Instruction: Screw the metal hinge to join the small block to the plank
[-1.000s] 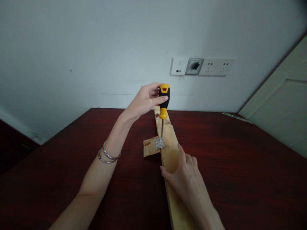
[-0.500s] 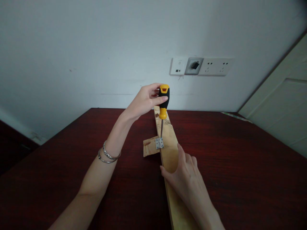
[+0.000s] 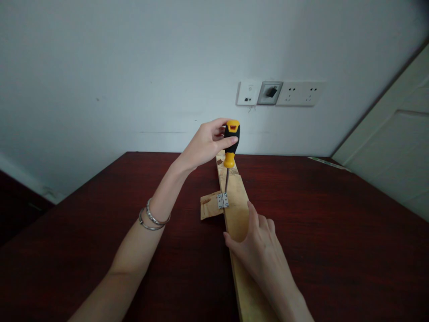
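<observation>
My left hand [image 3: 209, 142] is closed around the black and yellow handle of a screwdriver [image 3: 231, 143], which leans slightly. Its shaft runs down to the far right corner of a small silver hinge [image 3: 222, 201]. The hinge joins a long wooden board [image 3: 238, 192] to a short wood piece [image 3: 209, 205] jutting out on the left. Across the near part of the board, my right hand [image 3: 259, 243] grips both edges, thumb on the left side and fingers on the right. The exact contact of the screwdriver tip is too small to make out.
The board lies on a dark red wooden table [image 3: 318, 223] pushed against a pale wall [image 3: 134, 67]. Wall sockets [image 3: 300, 93] with a black plug [image 3: 272, 91] are at the back. A thin strip [image 3: 330, 164] lies by the white door panel [image 3: 398, 147] on the right.
The screwdriver's handle has tipped slightly to the right with my left hand, its tip staying at the hinge. My right hand and the board look unmoved.
</observation>
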Demonstrator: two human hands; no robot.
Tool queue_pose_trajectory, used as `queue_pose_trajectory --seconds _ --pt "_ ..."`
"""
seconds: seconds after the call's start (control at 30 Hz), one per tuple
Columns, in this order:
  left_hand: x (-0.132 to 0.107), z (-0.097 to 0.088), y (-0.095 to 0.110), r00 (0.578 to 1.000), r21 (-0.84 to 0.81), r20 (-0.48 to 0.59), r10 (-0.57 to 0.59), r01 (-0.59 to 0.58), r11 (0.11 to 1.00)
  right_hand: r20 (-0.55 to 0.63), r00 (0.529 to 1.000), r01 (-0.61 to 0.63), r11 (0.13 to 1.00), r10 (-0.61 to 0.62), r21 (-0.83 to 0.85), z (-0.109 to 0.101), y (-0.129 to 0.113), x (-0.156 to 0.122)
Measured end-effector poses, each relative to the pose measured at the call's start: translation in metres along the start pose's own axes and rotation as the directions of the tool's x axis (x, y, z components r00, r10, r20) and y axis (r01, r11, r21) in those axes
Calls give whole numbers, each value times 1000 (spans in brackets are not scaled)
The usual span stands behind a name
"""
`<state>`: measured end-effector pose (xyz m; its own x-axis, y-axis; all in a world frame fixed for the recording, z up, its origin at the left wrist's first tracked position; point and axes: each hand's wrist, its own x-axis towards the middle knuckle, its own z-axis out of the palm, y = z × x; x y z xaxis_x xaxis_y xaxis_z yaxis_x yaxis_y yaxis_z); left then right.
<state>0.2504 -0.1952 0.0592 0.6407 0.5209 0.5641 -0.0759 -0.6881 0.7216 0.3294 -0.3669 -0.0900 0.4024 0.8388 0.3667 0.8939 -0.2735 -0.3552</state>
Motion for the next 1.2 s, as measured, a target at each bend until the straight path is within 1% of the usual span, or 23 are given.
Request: queue_pose_trajectory --seconds 0.13,0.27,0.47,0.57,0.77,1.03,1.2 --pt "0 3 -2 1000 -3 -7 13 -13 1000 0 1000 -3 1000 3 -2 1 1 0" --pt "1 5 -5 999 30 -11 37 -37 999 -18 1000 14 1000 -14 3 3 3 0" --pt "0 10 -8 995 69 -60 86 -81 994 -51 998 26 1000 -26 6 4 4 -1" --pt "-3 14 -6 993 89 -48 109 -104 991 -52 999 16 1000 -16 -3 3 4 -1" --pt "-10 17 3 997 97 -22 79 -76 992 -51 999 12 1000 -12 -1 2 4 1" --pt "-9 15 5 995 80 5 95 -95 992 -43 999 15 999 -14 28 0 4 1" --pt "-9 17 9 996 129 -3 86 -85 988 -51 999 17 999 -15 44 -2 2 2"
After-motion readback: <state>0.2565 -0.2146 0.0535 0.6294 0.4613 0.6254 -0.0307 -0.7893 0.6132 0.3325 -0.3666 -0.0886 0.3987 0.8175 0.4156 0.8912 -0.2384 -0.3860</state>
